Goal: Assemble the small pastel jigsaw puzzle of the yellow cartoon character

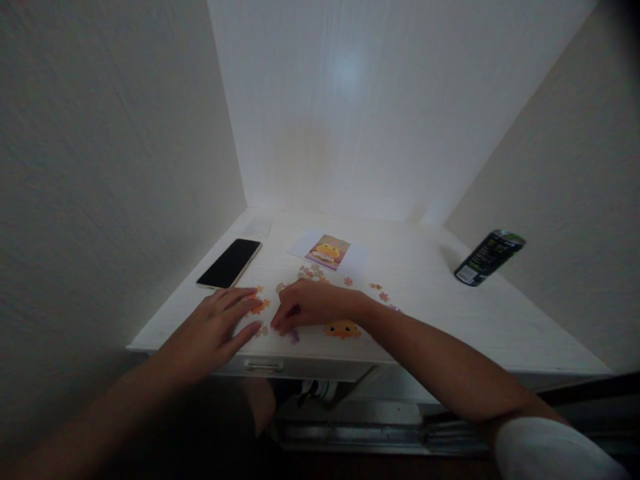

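At lower centre, the left hand point(225, 323) spreads its fingers over small orange knobbed puzzle pieces point(260, 306), perhaps steadying them; the right hand point(310, 303) narrows to a pinch, whether on a piece cannot be told. One yellow puzzle section with two dark eyes point(343, 329) lies just below the right wrist; the loose pieces overlap too much to count. One rectangular printed picture card point(329, 252) lies at centre, presumably for viewing over the hands, with one black-screened phone point(230, 264) left and one dark cylindrical can point(489, 258) right, seemingly set aside.
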`<state>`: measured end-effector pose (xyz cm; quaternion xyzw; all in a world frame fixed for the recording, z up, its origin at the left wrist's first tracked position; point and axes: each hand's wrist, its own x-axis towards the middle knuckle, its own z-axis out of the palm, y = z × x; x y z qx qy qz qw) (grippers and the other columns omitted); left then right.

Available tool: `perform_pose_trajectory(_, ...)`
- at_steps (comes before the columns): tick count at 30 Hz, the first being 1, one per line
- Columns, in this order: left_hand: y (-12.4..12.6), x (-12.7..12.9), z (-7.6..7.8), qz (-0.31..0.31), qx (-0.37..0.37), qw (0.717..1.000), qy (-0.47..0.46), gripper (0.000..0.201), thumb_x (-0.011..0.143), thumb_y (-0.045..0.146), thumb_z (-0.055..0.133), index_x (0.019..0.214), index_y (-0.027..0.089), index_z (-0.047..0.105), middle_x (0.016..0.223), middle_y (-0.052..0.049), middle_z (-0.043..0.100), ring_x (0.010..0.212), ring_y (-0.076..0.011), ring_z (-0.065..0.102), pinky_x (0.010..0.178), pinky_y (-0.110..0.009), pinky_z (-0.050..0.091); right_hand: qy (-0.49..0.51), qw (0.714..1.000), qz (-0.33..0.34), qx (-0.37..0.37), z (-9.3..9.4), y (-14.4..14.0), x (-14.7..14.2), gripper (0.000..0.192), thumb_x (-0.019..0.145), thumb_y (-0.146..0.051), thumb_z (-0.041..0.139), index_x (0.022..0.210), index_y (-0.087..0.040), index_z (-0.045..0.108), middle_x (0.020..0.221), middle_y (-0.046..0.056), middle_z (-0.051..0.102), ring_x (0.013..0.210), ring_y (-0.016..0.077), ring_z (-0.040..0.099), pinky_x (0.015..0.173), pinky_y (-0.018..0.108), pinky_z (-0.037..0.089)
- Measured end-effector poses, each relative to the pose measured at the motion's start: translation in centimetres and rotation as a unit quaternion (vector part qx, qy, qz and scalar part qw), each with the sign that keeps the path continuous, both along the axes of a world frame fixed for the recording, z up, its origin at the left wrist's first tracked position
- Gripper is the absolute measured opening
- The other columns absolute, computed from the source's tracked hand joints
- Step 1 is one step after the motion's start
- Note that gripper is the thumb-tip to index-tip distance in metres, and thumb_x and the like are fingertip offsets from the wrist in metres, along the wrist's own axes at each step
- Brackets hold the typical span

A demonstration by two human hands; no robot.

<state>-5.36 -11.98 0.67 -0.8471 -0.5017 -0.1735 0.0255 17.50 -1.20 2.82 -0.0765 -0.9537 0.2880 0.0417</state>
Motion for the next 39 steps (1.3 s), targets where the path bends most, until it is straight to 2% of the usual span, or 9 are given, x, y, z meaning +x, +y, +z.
perform_pose_trajectory(4, 0.1, 0.1, -0.2, 0.009, 0.016, 1.0, 0.002, 0.043, 0.094, 0.046, 0.049, 0.124, 0.019, 0.061, 0.137, -0.013, 0.055, 0.123, -0.0293, 0.053, 0.104, -0.051, 0.043, 0.03, 0.996, -0.087, -0.017, 1.0, 3.1, 1.6, 0.025, 0.082, -0.035, 0.071, 0.102, -0.021, 0.075, 0.083, 0.002, 0.07, 0.07, 0.0106, 0.059, 0.067, 0.023, 0.042)
perform_pose_trajectory(8, -0.2, 0.4, 0.0, -0.014, 0.054, 0.998, -0.019, 0.041, 0.095, 0.045, 0.049, 0.122, 0.017, 0.062, 0.13, -0.014, 0.059, 0.118, -0.0291, 0.056, 0.101, -0.05, 0.046, 0.046, 0.972, -0.207, -0.103, 3.1, 7.0, 5.8, 0.029, 0.075, -0.038, 0.074, 0.092, -0.015, 0.073, 0.077, 0.003, 0.07, 0.066, 0.0113, 0.059, 0.061, 0.023, 0.043)
perform_pose_trajectory(12, -1.0, 1.2, 0.2, -0.059, 0.078, 0.994, -0.042, 0.033, 0.094, 0.044, 0.052, 0.106, 0.019, 0.07, 0.112, -0.012, 0.066, 0.107, -0.0261, 0.062, 0.093, -0.042, 0.052, -0.112, 0.944, -0.261, -0.166, 4.9, 9.0, 10.8, 0.037, 0.068, -0.042, 0.079, 0.093, -0.016, 0.07, 0.08, 0.003, 0.071, 0.06, 0.0104, 0.059, 0.054, 0.022, 0.043)
perform_pose_trajectory(14, -1.4, 1.9, 0.0, -0.071, 0.069, 0.994, -0.043, 0.032, 0.093, 0.045, 0.053, 0.104, 0.021, 0.071, 0.109, -0.011, 0.066, 0.103, -0.0252, 0.064, 0.089, -0.038, 0.054, -0.206, 0.918, -0.279, -0.194, 5.2, 9.4, 12.7, 0.043, 0.061, -0.045, 0.082, 0.089, -0.016, 0.068, 0.08, 0.003, 0.072, 0.063, 0.0124, 0.063, 0.055, 0.023, 0.044)
perform_pose_trajectory(19, -1.4, 4.1, -0.4, -0.057, -0.013, 0.996, -0.074, 0.033, 0.094, 0.046, 0.05, 0.102, 0.022, 0.072, 0.106, -0.009, 0.064, 0.095, -0.0216, 0.066, 0.085, -0.034, 0.055, -0.302, 0.853, -0.351, -0.24, 4.8, 9.9, 14.9, 0.059, 0.042, -0.046, 0.091, 0.08, -0.017, 0.056, 0.07, 0.001, 0.069, 0.066, 0.0166, 0.068, 0.062, 0.026, 0.052)
perform_pose_trajectory(23, -0.6, 5.7, 0.0, -0.054, -0.063, 0.992, -0.098, 0.032, 0.095, 0.046, 0.049, 0.097, 0.024, 0.072, 0.098, -0.006, 0.062, 0.087, -0.0182, 0.064, 0.081, -0.031, 0.054, -0.343, 0.837, -0.34, -0.259, 3.7, 10.3, 14.3, 0.062, 0.037, -0.041, 0.093, 0.078, -0.017, 0.053, 0.071, 0.001, 0.071, 0.069, 0.019, 0.07, 0.065, 0.03, 0.055)
perform_pose_trajectory(28, 0.6, 6.7, 0.4, -0.057, -0.057, 0.993, -0.085, 0.033, 0.096, 0.043, 0.047, 0.098, 0.022, 0.071, 0.095, -0.007, 0.063, 0.083, -0.0183, 0.064, 0.076, -0.03, 0.054, -0.356, 0.834, -0.321, -0.273, 2.3, 10.8, 13.1, 0.06, 0.031, -0.033, 0.095, 0.071, -0.016, 0.054, 0.065, 0.003, 0.07, 0.07, 0.0226, 0.071, 0.064, 0.033, 0.056)
perform_pose_trajectory(35, 2.5, 7.5, 0.0, -0.057, -0.026, 0.997, -0.049, 0.033, 0.098, 0.033, 0.042, 0.105, 0.018, 0.071, 0.098, -0.01, 0.063, 0.087, -0.0204, 0.063, 0.079, -0.035, 0.054, -0.312, 0.853, -0.311, -0.279, 1.9, 10.6, 12.6, 0.058, 0.032, -0.031, 0.094, 0.075, -0.016, 0.057, 0.064, -0.001, 0.068, 0.069, 0.0203, 0.07, 0.068, 0.035, 0.057)
perform_pose_trajectory(39, 3.8, 7.9, -0.1, -0.052, -0.004, 0.997, -0.055, 0.032, 0.097, 0.033, 0.043, 0.107, 0.019, 0.07, 0.107, -0.011, 0.062, 0.095, -0.0219, 0.063, 0.085, -0.037, 0.054, -0.258, 0.874, -0.259, -0.321, 2.4, 10.0, 12.0, 0.055, 0.038, -0.031, 0.093, 0.081, -0.015, 0.062, 0.069, -0.002, 0.069, 0.068, 0.018, 0.069, 0.071, 0.036, 0.057)
